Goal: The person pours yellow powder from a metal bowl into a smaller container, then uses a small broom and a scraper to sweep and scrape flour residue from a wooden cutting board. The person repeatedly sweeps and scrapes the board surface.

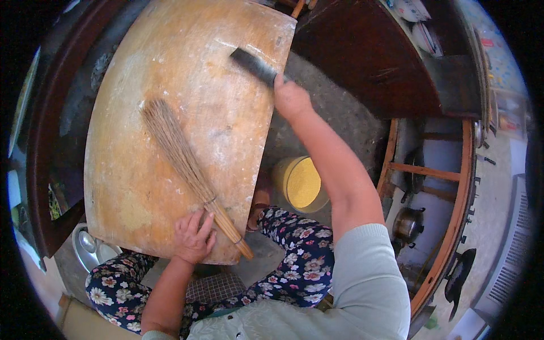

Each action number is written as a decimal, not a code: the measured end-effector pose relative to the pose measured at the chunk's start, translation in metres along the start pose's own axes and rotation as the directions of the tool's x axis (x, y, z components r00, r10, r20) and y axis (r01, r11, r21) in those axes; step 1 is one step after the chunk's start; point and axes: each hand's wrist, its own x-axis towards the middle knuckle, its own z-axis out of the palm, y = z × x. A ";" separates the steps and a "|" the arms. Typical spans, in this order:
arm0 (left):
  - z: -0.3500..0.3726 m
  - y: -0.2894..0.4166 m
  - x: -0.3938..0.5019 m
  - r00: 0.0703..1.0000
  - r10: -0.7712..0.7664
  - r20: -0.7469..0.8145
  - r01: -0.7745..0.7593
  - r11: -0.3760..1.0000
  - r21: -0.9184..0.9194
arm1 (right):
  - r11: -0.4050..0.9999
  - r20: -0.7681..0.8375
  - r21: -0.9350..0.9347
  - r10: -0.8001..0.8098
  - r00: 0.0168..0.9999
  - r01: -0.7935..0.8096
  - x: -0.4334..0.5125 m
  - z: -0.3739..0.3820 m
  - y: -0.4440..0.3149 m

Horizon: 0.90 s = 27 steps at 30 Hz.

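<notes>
My right hand grips the handle end of a flat, dark metal blade, a cleaver or scraper, blurred, over the far right part of a large wooden board. Whitish, flour-like marks streak the board near the blade. A whisk broom of bundled straw lies diagonally across the board, its bound handle pointing towards me. Beside that handle my left hand rests on the near edge of the board, fingers spread and holding nothing.
A clear container of yellow meal or flour stands on the floor right of the board. Metal bowls lie at lower left. A dark cabinet stands at upper right, with a wooden-framed rack holding a steel pot below it.
</notes>
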 end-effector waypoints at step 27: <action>0.013 -0.018 -0.010 0.999 -0.015 -0.044 0.014 1.000 -0.026 | 0.984 0.156 0.094 -0.165 0.974 0.152 -0.125 -0.002 -0.091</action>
